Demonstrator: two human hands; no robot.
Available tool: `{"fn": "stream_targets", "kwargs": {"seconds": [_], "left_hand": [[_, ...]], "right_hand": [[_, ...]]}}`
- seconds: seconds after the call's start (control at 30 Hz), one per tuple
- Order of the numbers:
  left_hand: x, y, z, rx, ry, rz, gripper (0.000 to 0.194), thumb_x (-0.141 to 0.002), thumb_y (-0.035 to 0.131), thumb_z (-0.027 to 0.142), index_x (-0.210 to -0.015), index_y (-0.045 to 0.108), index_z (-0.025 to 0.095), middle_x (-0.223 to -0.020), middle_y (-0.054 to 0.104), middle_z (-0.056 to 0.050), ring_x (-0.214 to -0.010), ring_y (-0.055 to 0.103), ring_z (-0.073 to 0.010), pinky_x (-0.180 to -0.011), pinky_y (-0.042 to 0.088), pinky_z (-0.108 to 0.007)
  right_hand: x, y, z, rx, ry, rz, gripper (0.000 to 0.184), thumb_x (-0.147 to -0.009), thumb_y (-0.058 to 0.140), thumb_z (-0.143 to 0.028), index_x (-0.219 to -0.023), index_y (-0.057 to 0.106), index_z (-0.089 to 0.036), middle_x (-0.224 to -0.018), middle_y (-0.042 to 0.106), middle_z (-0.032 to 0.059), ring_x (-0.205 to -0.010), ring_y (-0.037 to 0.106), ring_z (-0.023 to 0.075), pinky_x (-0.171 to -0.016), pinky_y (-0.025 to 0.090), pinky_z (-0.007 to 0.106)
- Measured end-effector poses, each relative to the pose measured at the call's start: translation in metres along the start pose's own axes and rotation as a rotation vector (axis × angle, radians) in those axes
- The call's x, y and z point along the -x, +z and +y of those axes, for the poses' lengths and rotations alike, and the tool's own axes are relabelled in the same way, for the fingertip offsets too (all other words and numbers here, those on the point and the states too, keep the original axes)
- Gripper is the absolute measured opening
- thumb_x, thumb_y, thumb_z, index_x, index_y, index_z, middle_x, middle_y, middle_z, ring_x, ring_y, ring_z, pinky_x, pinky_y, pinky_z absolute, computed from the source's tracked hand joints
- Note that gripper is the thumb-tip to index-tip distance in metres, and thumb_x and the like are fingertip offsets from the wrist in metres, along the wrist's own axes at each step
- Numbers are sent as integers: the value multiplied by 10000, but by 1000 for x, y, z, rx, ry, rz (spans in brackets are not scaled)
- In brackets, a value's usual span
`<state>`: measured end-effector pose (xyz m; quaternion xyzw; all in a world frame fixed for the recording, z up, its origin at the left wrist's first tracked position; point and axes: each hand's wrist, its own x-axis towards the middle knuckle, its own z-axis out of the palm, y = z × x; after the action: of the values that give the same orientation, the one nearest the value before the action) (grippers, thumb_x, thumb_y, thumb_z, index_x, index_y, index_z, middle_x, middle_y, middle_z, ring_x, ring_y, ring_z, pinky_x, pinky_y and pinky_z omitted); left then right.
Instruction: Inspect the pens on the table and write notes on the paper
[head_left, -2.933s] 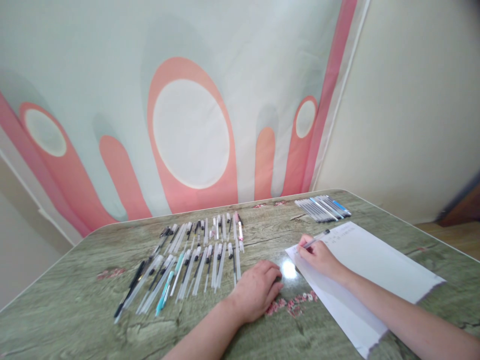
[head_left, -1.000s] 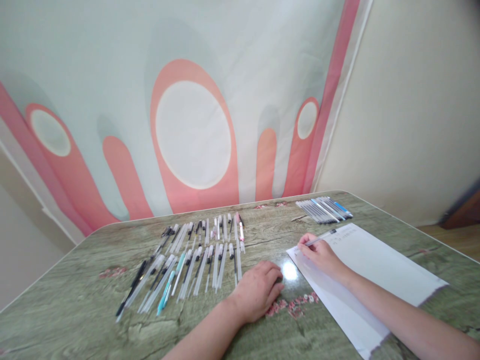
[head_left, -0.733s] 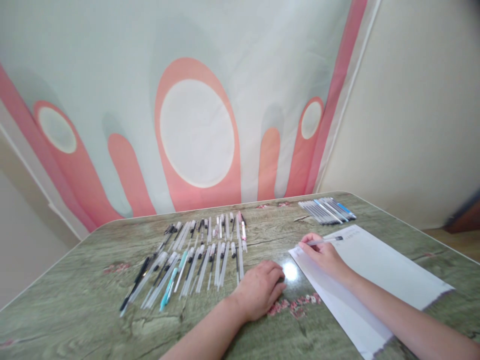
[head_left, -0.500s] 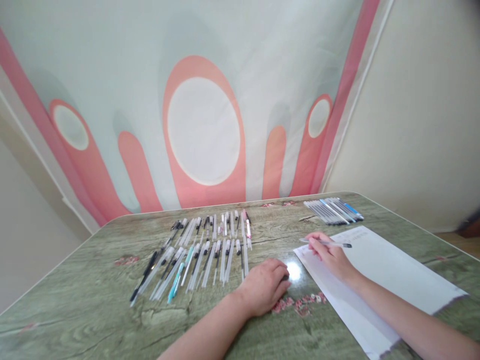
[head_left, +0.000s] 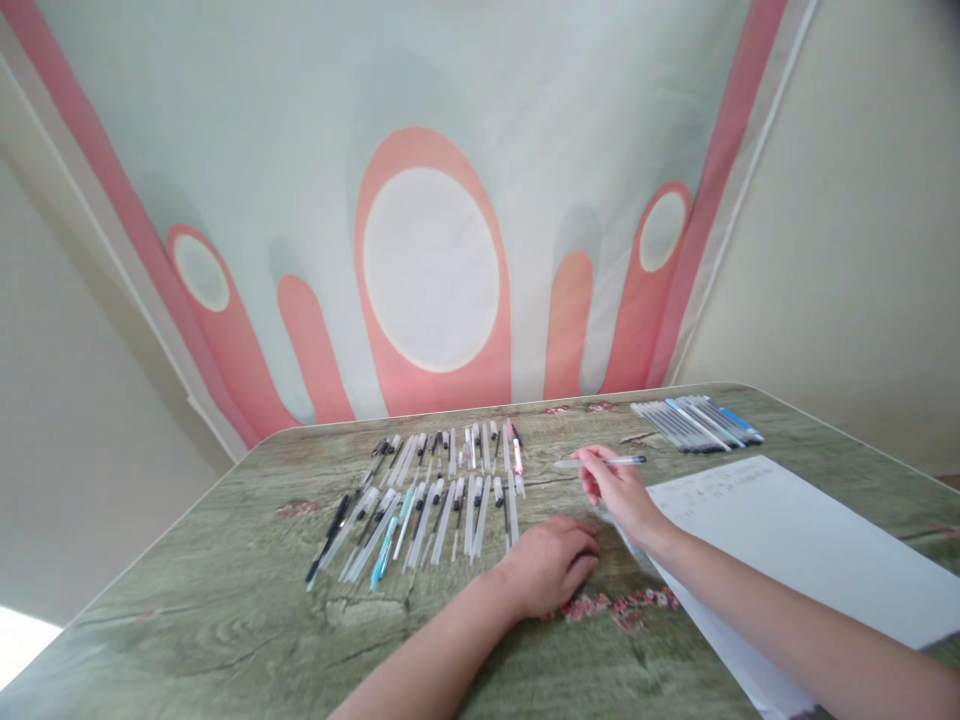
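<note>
My right hand (head_left: 619, 490) pinches a clear pen (head_left: 600, 462) and holds it level just above the table, left of the white paper sheet (head_left: 787, 540) and right of the rows of pens (head_left: 442, 485). My left hand (head_left: 551, 565) rests palm down on the green table (head_left: 225, 620), fingers curled, beside the near end of the pen rows; whether it holds anything is hidden.
A second group of pens (head_left: 697, 422) lies at the table's far right, behind the paper. A pink and pale patterned cloth (head_left: 431, 270) hangs on the wall behind the table. The table's curved edge runs along the left and far side.
My right hand lifted the pen off the paper and carried it left toward the pen rows, turning it level. The view swung left. My left hand stayed put.
</note>
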<state>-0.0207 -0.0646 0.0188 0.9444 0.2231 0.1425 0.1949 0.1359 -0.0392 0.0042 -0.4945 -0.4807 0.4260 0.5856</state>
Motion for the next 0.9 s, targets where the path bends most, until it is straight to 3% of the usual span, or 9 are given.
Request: {"fn": "stream_targets", "kwargs": {"seconds": [0.17,0.27,0.53,0.67,0.9], "left_hand": [[1,-10,-1,-14,17,-42,232,-826,396,224,-979,560,165,-1005,594,-58,-966,521,-148,-882,380,-264],[-1,-18,-10,-58,-31,-48,250,-829,379,222,-992,563,175,-984,606,-51,-934,539,-147,-859,390,-262],[-28,-21,-47,-305,-370,19,257,-803,423,247,-1021,556,221,-1009,610,-53,-937,552,-184,-825,414,-308],[-40,-18,-48,-411,-491,-10,231,-807,414,216,-966,581,212,-940,632,-89,-888,579,-215,-775,437,-345],[-45,-13,-44,-493,-542,20,216,-811,384,147,-883,587,150,-859,632,-133,-836,593,-227,-748,440,-368]], "right_hand": [[0,31,23,-156,0,144,298,-756,450,-470,-837,528,-195,-585,458,-32,-428,391,78,-384,328,202],[-3,28,34,-118,-12,165,299,-746,453,-476,-829,530,-199,-575,470,-31,-424,404,88,-394,341,216],[-14,15,42,-37,-4,190,300,-769,393,-478,-849,507,-213,-624,495,9,-477,445,134,-409,379,252],[-16,15,46,-32,3,224,304,-776,378,-480,-868,494,-215,-640,499,18,-513,466,148,-426,397,260],[-15,15,43,-1,-3,229,327,-768,381,-513,-875,501,-228,-660,541,23,-545,500,168,-463,409,283]]}}
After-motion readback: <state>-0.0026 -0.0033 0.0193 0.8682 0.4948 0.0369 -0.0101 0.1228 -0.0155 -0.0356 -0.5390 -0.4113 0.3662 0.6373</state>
